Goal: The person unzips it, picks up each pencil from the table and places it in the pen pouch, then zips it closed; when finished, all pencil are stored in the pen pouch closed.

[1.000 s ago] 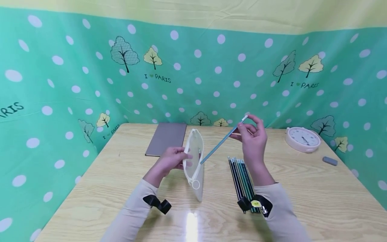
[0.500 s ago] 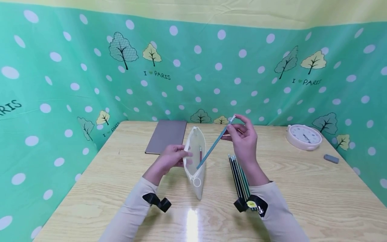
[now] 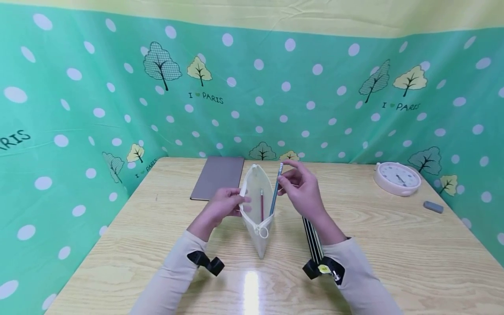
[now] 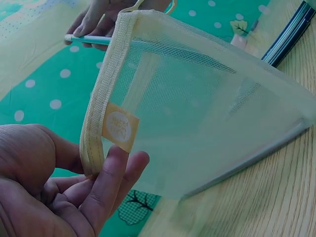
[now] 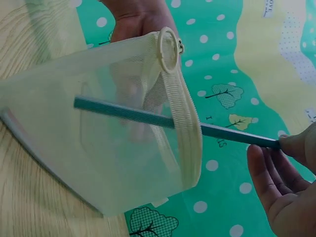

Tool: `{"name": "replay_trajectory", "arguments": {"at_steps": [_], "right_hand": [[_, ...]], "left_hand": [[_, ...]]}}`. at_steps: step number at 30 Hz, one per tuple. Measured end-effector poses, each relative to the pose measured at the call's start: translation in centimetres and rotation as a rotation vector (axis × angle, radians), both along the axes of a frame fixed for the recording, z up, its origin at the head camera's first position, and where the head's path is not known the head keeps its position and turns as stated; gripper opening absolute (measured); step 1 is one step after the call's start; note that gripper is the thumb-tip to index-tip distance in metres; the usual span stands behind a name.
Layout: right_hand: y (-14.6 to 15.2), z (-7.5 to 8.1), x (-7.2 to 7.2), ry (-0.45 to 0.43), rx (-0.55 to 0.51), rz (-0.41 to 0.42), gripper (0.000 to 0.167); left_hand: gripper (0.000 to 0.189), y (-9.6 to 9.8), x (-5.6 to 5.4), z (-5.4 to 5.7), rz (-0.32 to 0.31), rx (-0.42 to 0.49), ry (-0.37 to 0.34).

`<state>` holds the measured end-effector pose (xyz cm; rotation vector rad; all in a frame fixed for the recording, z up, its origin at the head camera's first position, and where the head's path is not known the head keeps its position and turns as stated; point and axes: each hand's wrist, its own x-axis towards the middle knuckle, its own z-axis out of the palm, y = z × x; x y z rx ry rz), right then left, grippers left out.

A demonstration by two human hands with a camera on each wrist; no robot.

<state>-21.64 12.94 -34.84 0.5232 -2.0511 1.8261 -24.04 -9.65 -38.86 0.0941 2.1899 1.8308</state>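
Note:
A cream mesh zip pouch (image 3: 257, 180) stands with its mouth spread wide in the head view. My left hand (image 3: 223, 205) pinches the pouch's left rim between thumb and fingers. In my right hand (image 3: 303, 188) a blue-green pencil (image 3: 274, 197) is pinched near its white eraser end. The pencil's lower part is inside the pouch, as the right wrist view shows through the mesh (image 5: 123, 112). A dark red pencil (image 3: 261, 205) also sits in the pouch, eraser end up. Several dark striped pencils (image 3: 313, 238) lie on the table, partly hidden beneath my right forearm.
A grey-brown notebook (image 3: 218, 177) lies at the back left of the wooden table (image 3: 157, 236). Far to the right are a round pink clock (image 3: 397, 178) and a small grey eraser (image 3: 433, 207). Behind the table hangs a green dotted curtain (image 3: 330, 96).
My right hand has moved left and lower, bringing the blue-green pencil more upright and deeper into the pouch. The pouch mouth has spread wider. My left hand has hardly moved.

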Motion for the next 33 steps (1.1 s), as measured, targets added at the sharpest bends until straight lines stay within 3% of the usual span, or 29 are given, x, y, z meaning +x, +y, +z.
{"name": "replay_trajectory", "arguments": {"at_steps": [17, 33], "right_hand": [[-0.9, -1.3, 0.0, -0.055, 0.264, 0.014, 0.035], [-1.5, -1.8, 0.2, -0.034, 0.446, -0.063, 0.035]], "left_hand": [[0.031, 0.1, -0.2, -0.1, -0.021, 0.035, 0.007], [0.035, 0.2, -0.1, -0.1, -0.029, 0.004, 0.014]]}}
